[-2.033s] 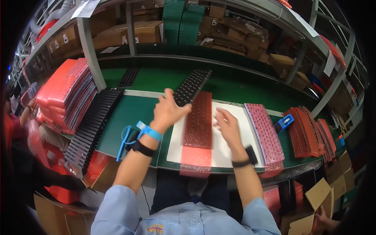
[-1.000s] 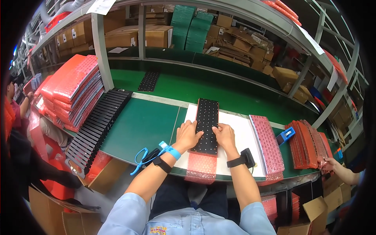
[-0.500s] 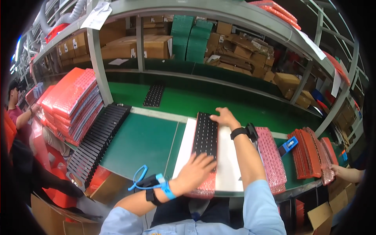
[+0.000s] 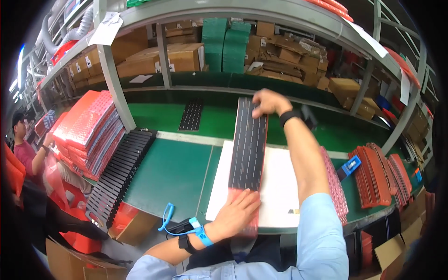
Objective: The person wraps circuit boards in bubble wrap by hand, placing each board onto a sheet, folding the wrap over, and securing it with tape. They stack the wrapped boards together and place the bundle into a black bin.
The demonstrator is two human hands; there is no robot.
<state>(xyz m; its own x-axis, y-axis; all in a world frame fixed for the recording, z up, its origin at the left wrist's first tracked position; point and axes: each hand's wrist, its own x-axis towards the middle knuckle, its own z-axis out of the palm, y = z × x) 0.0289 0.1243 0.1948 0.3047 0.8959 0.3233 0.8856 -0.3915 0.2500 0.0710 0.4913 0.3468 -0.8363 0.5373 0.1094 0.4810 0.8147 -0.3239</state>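
Note:
A long black slotted panel (image 4: pixel 247 144) stretches away from me, with red showing along its edges. My right hand (image 4: pixel 270 102) is closed on its far right corner, thumb on top. At the near end, a red bubble-wrap bag (image 4: pixel 249 223) covers part of the panel. My left hand (image 4: pixel 238 211) lies across this bag with its fingers close together and gripping; its thumb is hidden. A blue wrist strap (image 4: pixel 203 236) circles my left wrist. Beneath the panel is a white board (image 4: pixel 282 186) on the green bench (image 4: pixel 172 175).
Another slotted panel (image 4: pixel 191 115) lies on the green belt (image 4: pixel 156 109). On the left are a black slatted rack (image 4: pixel 122 175) and stacked red bubble bags (image 4: pixel 84 128), with a person (image 4: pixel 32 149) beyond. Several red packs (image 4: pixel 373 175) and a blue tool (image 4: pixel 349 167) sit right.
The panel has moved away from me, its far end now over the belt with my right hand on it. My left hand's spread fingers have closed together over the bag.

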